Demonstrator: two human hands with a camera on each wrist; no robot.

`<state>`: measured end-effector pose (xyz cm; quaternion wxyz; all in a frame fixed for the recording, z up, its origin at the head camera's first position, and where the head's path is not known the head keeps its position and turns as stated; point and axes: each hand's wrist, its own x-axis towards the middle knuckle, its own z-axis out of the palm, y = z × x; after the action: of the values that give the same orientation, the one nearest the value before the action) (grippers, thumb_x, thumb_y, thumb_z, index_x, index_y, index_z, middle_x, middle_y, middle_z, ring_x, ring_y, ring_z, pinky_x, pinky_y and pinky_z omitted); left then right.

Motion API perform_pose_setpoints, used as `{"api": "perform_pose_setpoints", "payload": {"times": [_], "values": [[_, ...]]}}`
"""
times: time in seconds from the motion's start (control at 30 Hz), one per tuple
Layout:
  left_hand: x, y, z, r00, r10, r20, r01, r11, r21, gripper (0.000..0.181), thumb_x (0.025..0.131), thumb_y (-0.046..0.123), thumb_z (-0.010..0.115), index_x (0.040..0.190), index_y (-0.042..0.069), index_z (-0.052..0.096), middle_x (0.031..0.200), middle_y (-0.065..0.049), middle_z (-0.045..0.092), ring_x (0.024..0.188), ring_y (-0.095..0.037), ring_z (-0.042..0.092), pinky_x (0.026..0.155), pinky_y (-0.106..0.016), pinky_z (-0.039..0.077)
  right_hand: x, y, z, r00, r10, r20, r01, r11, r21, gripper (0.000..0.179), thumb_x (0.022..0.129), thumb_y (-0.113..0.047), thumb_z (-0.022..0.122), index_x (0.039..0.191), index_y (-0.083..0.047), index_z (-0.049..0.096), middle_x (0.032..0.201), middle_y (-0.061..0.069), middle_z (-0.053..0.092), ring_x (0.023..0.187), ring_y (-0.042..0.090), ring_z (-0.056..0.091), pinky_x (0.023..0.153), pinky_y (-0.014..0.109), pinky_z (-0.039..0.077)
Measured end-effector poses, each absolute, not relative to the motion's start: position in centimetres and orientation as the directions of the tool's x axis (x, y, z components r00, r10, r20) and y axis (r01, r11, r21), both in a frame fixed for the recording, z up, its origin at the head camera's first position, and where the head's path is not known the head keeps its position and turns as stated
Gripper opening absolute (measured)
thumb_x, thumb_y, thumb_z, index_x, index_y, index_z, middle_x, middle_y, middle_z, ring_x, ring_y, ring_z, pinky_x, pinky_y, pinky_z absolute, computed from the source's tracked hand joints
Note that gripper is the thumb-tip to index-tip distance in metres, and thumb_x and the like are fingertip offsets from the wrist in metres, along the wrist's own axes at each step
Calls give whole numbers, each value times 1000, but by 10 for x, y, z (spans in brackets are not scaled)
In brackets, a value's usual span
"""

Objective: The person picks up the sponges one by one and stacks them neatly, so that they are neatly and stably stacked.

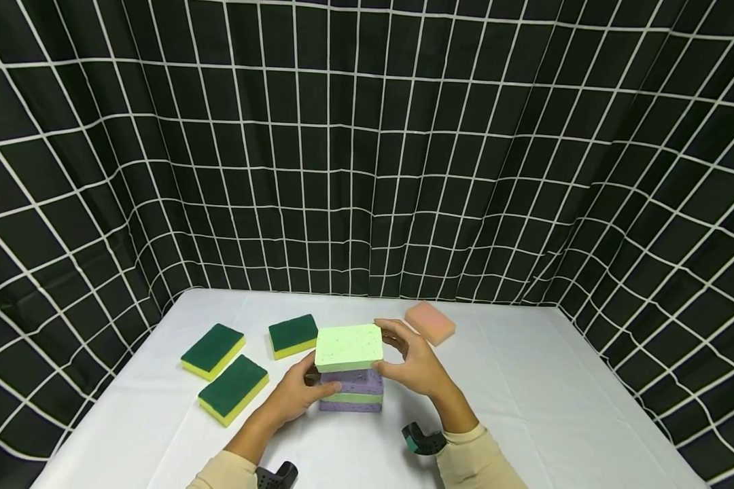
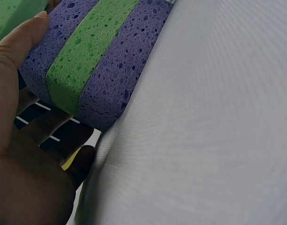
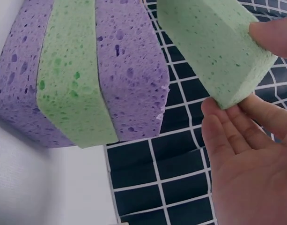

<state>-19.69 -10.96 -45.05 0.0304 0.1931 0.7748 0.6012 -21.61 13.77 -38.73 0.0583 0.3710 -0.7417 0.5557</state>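
A light green sponge (image 1: 348, 345) is up in the air, its near edge tilted down, pinched at its right end between thumb and fingers of my right hand (image 1: 421, 363). Below it a stack stands on the table: a purple sponge (image 1: 362, 384) on top, a green sponge (image 1: 361, 398) in the middle, another purple sponge (image 1: 350, 407) at the bottom. My left hand (image 1: 295, 395) steadies the stack's left end, thumb on the top purple sponge (image 2: 63, 21) and fingers behind. In the right wrist view, a gap separates the raised green sponge (image 3: 213, 51) from the stack.
Several green-and-yellow scouring sponges lie at the left: one at the back (image 1: 213, 350), one nearer (image 1: 234, 388), one (image 1: 293, 335) just behind my left hand. A peach sponge (image 1: 429, 321) lies behind my right hand. A black gridded curtain (image 1: 367, 149) surrounds the white table (image 1: 526, 394).
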Motion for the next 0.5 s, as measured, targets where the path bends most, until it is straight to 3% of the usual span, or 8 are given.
{"api": "perform_pose_setpoints", "payload": {"times": [0.5], "values": [[-207,-112,-466,-928,336,162,239,201,950,71,88,20,74,147,8,37,124,-8,57,105,-28,57,85,-41,48,-220,140,-391,-746,-527,408,-573,196,-795,59,75,13,69,130,12,48,119,24,55,113,35,53,102,45,39]]}}
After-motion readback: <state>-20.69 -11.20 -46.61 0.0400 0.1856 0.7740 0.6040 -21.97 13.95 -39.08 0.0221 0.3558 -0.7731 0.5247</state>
